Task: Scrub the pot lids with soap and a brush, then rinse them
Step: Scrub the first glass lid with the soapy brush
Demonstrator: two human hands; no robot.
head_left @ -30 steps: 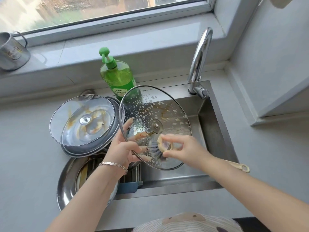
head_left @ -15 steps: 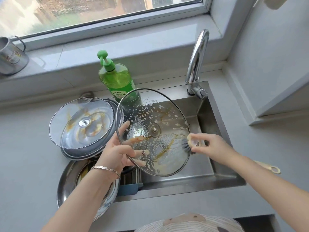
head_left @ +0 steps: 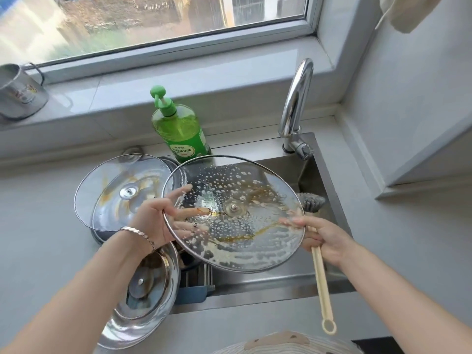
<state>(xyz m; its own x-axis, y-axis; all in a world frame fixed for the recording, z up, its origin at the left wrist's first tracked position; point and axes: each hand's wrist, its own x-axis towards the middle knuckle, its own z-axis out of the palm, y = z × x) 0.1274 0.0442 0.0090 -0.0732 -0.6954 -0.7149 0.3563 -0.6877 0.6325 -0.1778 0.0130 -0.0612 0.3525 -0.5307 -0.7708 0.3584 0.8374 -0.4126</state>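
Soapy glass lid (head_left: pixel 237 221) over sink (head_left: pixel 316 175), pinched at rim by left hand (head_left: pixel 158 221), right hand (head_left: pixel 324 238) closed around brush (head_left: pixel 319 272); slippery rim, could drop.

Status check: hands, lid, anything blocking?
Left hand grips soapy glass lid over steel sink. Right hand holds cream-handled brush, also on rim. Brown streaks remain; nothing blocking.

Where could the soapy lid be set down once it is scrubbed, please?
Bare counter lies right of the sink, out to the wall, and the sill is bare between soap bottle and faucet. Left of the sink is crowded: stacked lids and a steel lid.
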